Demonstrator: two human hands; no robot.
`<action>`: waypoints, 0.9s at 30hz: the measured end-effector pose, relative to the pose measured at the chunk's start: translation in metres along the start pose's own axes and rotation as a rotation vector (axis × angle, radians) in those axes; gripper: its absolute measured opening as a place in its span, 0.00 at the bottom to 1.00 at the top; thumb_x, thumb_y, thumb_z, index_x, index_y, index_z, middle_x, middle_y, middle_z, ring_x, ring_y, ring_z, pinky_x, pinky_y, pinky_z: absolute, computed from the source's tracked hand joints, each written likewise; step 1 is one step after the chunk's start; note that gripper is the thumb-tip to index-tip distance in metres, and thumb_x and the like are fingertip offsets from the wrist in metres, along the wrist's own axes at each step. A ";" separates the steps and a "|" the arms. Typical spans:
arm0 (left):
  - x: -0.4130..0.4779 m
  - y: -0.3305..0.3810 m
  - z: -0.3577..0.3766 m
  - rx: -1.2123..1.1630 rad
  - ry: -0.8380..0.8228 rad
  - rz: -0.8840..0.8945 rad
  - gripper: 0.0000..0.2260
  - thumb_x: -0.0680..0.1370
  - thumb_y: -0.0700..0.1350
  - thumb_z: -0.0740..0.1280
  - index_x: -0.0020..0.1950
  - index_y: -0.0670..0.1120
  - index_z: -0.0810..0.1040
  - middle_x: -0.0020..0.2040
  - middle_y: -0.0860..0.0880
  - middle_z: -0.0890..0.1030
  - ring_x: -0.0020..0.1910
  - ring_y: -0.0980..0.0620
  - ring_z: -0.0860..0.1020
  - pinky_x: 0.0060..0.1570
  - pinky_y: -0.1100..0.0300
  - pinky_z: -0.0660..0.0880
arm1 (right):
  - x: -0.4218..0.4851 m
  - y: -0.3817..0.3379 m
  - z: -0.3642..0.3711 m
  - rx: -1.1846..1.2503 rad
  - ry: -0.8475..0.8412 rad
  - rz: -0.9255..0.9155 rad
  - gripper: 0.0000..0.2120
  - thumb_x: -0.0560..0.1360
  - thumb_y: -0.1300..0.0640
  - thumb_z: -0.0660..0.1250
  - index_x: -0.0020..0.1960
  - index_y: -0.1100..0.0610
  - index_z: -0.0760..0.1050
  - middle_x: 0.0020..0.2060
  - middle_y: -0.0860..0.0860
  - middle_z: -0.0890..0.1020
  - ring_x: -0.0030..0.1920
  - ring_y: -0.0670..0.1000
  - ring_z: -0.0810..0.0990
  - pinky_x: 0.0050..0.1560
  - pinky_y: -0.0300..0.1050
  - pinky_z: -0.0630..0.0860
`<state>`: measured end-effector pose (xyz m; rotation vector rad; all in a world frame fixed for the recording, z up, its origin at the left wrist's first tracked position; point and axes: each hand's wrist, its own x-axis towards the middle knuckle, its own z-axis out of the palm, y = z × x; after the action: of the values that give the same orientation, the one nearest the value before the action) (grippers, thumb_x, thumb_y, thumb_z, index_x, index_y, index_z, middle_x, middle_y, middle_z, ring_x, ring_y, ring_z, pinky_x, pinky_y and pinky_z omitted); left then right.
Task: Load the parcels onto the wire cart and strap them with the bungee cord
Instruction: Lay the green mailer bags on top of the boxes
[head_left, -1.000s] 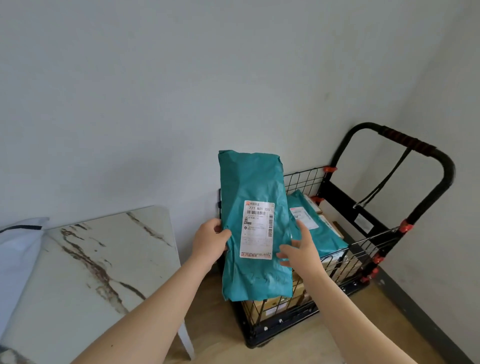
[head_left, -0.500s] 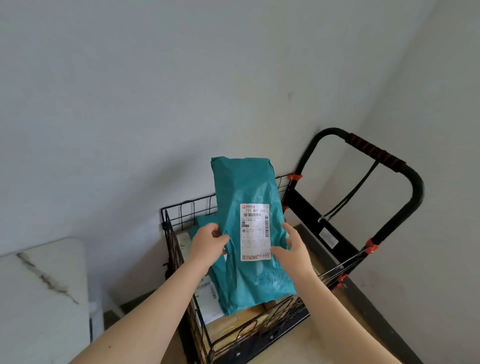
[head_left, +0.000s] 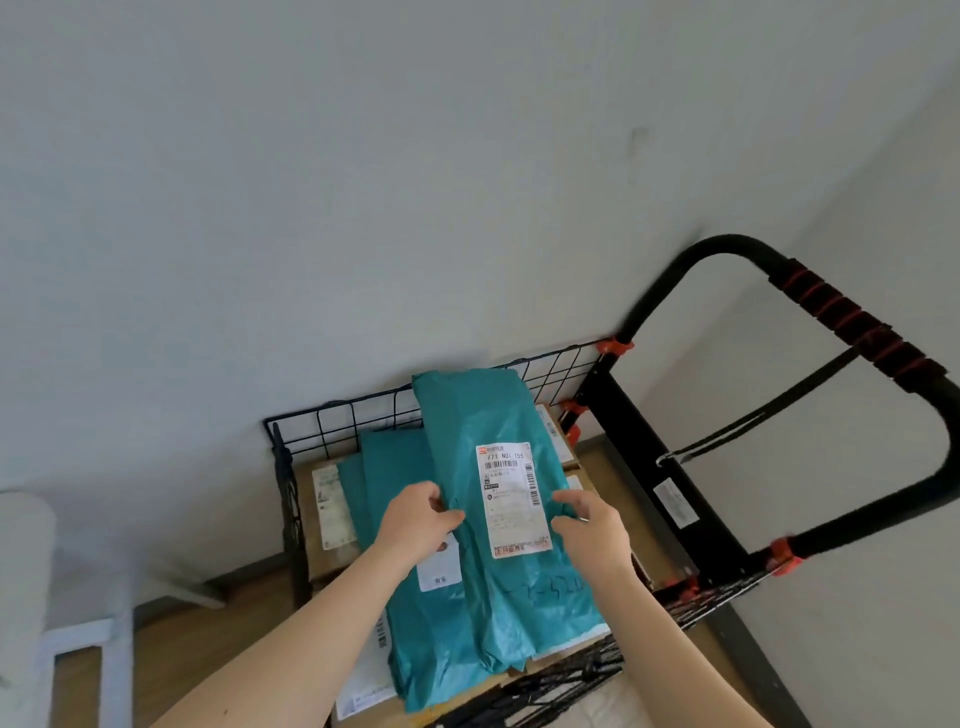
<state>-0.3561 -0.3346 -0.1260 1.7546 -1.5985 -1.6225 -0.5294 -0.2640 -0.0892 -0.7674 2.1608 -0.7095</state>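
I am holding a teal parcel (head_left: 488, 519) over the wire cart (head_left: 332, 421), which is standing against the far wall with its black handle (head_left: 857, 327) rising at the right. My left hand (head_left: 415, 519) is pinching the parcel's left edge, thumb lying on top and fingers tucked underneath. My right hand (head_left: 592, 530) is cupping the right edge, fingers curled loosely against the plastic just beside the white shipping label (head_left: 511, 499); I cannot tell how firmly that side is gripping. The parcel is lying lengthwise from near to far, its far end reaching the cart's far mesh wall, and it is resting on or just above a second teal parcel (head_left: 384, 467) that is showing to its left. Beneath both, brown cardboard boxes (head_left: 322, 499) are filling the cart. A black strap (head_left: 769, 410) is hanging slack across the handle frame at the right, well apart from my hands
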 end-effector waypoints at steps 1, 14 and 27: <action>0.005 0.001 0.003 0.036 -0.017 -0.008 0.04 0.75 0.43 0.68 0.45 0.43 0.75 0.45 0.46 0.79 0.45 0.47 0.80 0.43 0.53 0.81 | 0.011 0.005 0.000 -0.028 -0.004 0.001 0.18 0.76 0.65 0.60 0.64 0.54 0.74 0.60 0.51 0.77 0.41 0.49 0.78 0.33 0.41 0.74; 0.034 -0.014 0.047 0.886 -0.107 0.068 0.39 0.75 0.52 0.67 0.77 0.55 0.46 0.78 0.49 0.46 0.76 0.47 0.50 0.68 0.52 0.65 | 0.098 0.044 0.018 -0.914 -0.562 -0.388 0.39 0.75 0.63 0.62 0.76 0.38 0.47 0.77 0.49 0.42 0.76 0.55 0.49 0.60 0.46 0.74; 0.051 -0.029 0.076 1.092 -0.249 -0.131 0.45 0.73 0.54 0.70 0.76 0.56 0.38 0.76 0.51 0.32 0.76 0.45 0.40 0.71 0.39 0.54 | 0.141 0.067 0.038 -1.131 -0.741 -0.547 0.42 0.77 0.57 0.65 0.75 0.36 0.39 0.77 0.52 0.40 0.76 0.58 0.44 0.71 0.55 0.59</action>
<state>-0.4156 -0.3317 -0.2010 2.1560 -2.8852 -1.0508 -0.5989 -0.3272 -0.2197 -1.8617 1.4927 0.6229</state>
